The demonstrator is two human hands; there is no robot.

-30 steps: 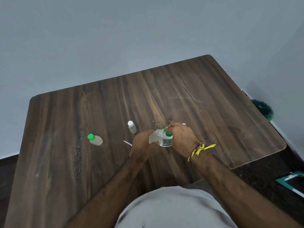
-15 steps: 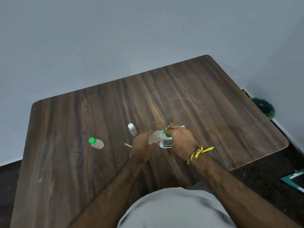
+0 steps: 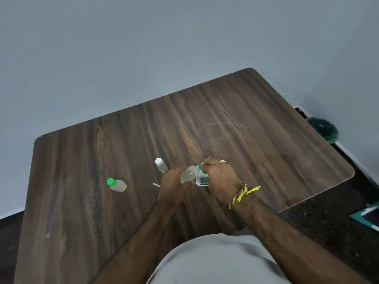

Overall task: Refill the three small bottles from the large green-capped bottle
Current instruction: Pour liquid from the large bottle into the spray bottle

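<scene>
4 bottles on/above the tabletop (image 3: 266, 144): green-cap bottle (image 3: 117, 184) lying at left, white-cap small bottle (image 3: 161, 165) upright mid, plus 2 at the hands. Left hand (image 3: 174, 186) grips a clear tilted bottle (image 3: 188, 174); right hand (image 3: 220, 179) pinches its green top, w/ a labelled bottle (image 3: 202, 180) just beneath. Vs 0.5 s ago: grips unchanged, bottles not moved; view shifted slightly.

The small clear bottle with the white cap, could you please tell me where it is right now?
In the head view, the small clear bottle with the white cap stands on the dark wooden table, just left of and beyond the left hand.
</scene>
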